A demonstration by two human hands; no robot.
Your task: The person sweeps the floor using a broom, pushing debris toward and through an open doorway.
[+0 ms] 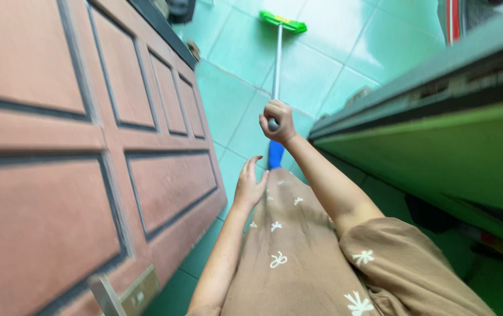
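My right hand (278, 121) is closed around the metal handle of a broom (276, 64), just above its blue grip end. The broom's green head lies on the green tiled floor (321, 52) ahead of me. My left hand (250, 182) hangs lower, fingers loosely apart, holding nothing, near the blue grip and my brown patterned dress (289, 246).
A reddish-brown panelled door (88, 146) stands close on my left with a metal handle (106, 295) at the bottom. A green-edged counter or ledge (438, 129) runs along my right. Dark objects sit at the far end of the floor.
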